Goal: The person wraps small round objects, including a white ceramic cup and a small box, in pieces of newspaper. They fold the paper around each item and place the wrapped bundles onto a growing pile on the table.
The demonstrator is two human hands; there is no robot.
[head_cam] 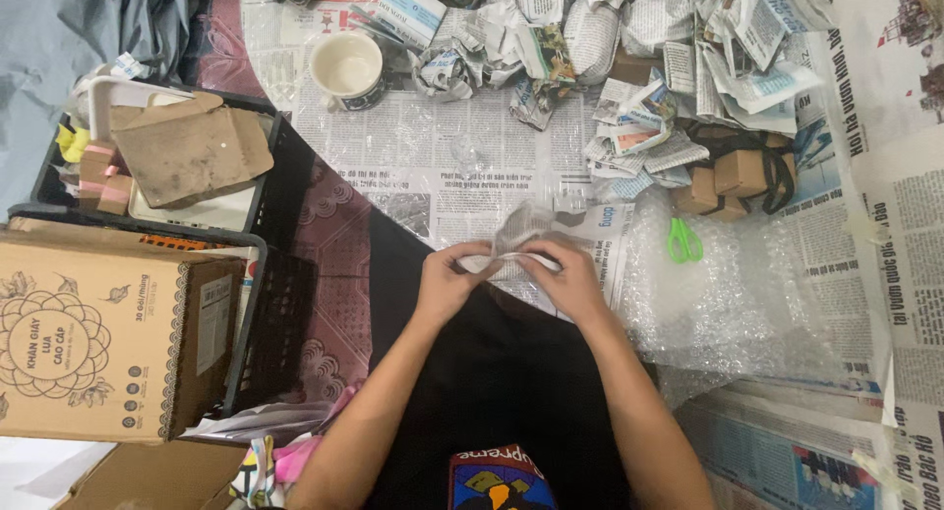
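Note:
My left hand and my right hand meet in front of me over the edge of a newspaper-covered table. Both grip a small object wrapped in clear bubble wrap, the fingers pinching its lower edge. What is inside the wrap is too blurred to tell. A second small clear glass item lies on the newspaper just beyond my right hand.
A white cup stands at the back left. Crumpled newspaper bundles pile up at the back. Green scissors lie on a sheet of bubble wrap at right, by small brown boxes. Black crates and a cardboard box stand at left.

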